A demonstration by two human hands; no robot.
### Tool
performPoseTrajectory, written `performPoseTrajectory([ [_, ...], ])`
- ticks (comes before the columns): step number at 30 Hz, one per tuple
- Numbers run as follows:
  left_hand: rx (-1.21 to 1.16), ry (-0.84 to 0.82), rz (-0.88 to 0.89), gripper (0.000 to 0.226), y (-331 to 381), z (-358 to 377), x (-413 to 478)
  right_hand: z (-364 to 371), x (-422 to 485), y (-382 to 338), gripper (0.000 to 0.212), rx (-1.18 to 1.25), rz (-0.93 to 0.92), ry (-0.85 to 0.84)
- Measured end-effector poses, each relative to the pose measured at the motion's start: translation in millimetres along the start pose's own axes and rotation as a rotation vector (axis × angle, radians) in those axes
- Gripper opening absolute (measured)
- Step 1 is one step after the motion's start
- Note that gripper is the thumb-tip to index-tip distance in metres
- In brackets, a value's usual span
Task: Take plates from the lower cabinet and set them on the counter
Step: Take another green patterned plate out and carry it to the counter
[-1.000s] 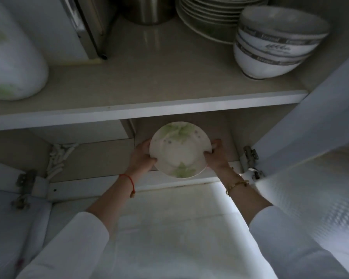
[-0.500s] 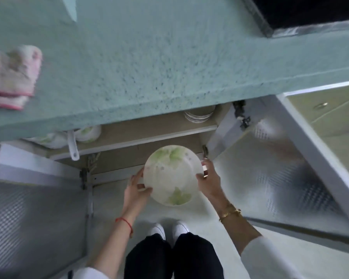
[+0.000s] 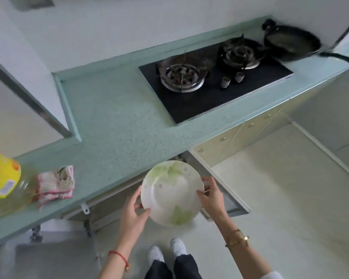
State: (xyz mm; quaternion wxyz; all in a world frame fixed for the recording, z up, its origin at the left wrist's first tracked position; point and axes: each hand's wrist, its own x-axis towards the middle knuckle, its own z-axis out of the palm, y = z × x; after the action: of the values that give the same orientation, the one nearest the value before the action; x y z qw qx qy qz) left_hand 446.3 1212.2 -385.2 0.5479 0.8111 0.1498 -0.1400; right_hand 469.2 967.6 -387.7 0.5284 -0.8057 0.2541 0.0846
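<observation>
Plate (image 3: pixel 171 193): round, white and glossy, with pale green leaf prints near its far rim and its near rim and a few tiny dots on the well. It hangs in the air just in front of the counter (image 3: pixel 117 125), at the counter's front edge, above the floor and the open lower cabinet door (image 3: pixel 220 190). Left hand (image 3: pixel 132 215) clasps the rim on one side, thumb curled over the top and fingers beneath; right hand (image 3: pixel 211 199) pinches the opposite rim, thumb on the upper face. The plate sits between both hands, face up and tilted a little toward the person, its far rim nearest the counter. Being round, it has no long axis.
</observation>
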Motion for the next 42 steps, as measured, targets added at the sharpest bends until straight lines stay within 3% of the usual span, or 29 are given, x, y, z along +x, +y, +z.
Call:
performPoseTrajectory([
  [9, 0.046, -0.204, 0.238, 0.076, 141, 7, 16, -101, -32, -69, 0.031, 0.285, 0.035, 0.211],
  [17, 0.060, -0.469, 0.352, 0.073, 242, 84, 23, -202, -49, -67, 0.036, 0.476, 0.064, 0.453],
  [25, -0.008, -0.602, 0.388, 0.070, 345, 218, 10, -340, -32, -47, 0.038, 0.623, 0.026, 0.587],
  [35, -0.016, -0.704, 0.437, 0.074, 451, 421, -2, -540, 18, 0, 0.032, 0.615, -0.002, 0.679],
  [42, -0.018, -0.785, 0.426, 0.076, 508, 542, 15, -640, 67, 24, 0.029, 0.631, 0.020, 0.756],
])
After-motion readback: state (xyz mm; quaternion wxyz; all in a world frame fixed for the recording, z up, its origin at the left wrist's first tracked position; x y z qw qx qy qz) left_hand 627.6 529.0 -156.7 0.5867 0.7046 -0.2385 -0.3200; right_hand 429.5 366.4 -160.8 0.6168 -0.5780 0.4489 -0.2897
